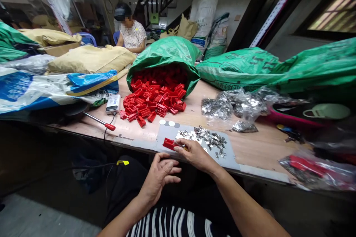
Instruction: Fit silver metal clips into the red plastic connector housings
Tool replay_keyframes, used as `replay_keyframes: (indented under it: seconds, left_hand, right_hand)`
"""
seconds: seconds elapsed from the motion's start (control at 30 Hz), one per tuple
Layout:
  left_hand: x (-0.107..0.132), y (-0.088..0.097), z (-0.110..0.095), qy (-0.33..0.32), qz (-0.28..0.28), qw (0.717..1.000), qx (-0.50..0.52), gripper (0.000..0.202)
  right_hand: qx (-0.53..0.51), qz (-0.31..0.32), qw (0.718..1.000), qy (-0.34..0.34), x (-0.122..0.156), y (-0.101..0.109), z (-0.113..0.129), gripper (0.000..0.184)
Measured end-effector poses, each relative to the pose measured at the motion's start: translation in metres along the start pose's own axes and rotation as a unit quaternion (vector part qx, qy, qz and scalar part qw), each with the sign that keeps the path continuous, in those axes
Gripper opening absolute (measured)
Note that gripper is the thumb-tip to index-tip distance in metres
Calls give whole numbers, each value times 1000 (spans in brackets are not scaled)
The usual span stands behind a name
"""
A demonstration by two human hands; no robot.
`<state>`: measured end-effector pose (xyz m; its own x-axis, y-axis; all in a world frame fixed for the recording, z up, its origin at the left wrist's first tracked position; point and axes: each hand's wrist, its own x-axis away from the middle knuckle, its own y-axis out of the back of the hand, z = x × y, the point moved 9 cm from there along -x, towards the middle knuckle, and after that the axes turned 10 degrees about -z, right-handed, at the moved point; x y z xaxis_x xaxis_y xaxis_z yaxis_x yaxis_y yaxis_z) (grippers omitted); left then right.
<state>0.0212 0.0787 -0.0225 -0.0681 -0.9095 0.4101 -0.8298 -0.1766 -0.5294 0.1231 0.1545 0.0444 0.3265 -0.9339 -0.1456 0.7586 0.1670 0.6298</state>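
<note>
My right hand [194,152] rests on the grey sheet [230,157] at the table's near edge, fingers pinched on a small red plastic piece [168,143]. My left hand [161,174] hovers just below the table edge, fingers loosely curled, nothing visible in it. A pile of small shiny metal clips [207,137] lies on the grey sheet right beside my right hand. Farther back, a heap of red plastic pieces [152,103] spills from an open green sack [167,55].
Clear bags of metal parts [236,107] lie right of centre. More green sacks [278,68] fill the right side, with blue-white and tan sacks [83,59] on the left. A white device [113,103] and a red-tipped tool [102,122] lie left. Another person [130,31] sits behind.
</note>
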Motion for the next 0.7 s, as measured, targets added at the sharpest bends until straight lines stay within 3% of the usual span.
replay_keyframes:
  seconds: [0.13, 0.3, 0.43, 0.5, 0.57, 0.63, 0.7]
  left_hand:
    - [3, -3, -7, -56, -20, 997, -44, 60]
    - [4, -10, 5, -62, 5, 994, -90, 37]
    - [7, -15, 11, -25, 26, 996, -78, 33]
    - [8, -16, 11, -6, 22, 998, -56, 33]
    - [8, -15, 9, -2, 14, 999, -47, 34]
    - [7, -16, 7, -11, 11, 999, -46, 34]
    - [7, -17, 6, -26, 18, 998, -52, 33]
  right_hand:
    - [-86, 49, 995, -25, 43, -4, 4, 19]
    - [-73, 53, 996, -22, 71, -1, 7, 14]
    - [-100, 45, 993, -33, 81, 11, -1, 23]
    - [-80, 4, 996, -47, 81, 25, -16, 30]
    - [12, -71, 995, -62, 78, 46, -36, 29]
    - [145, -152, 975, -75, 76, 70, -53, 22]
    - [242, -189, 949, -77, 72, 83, -63, 19]
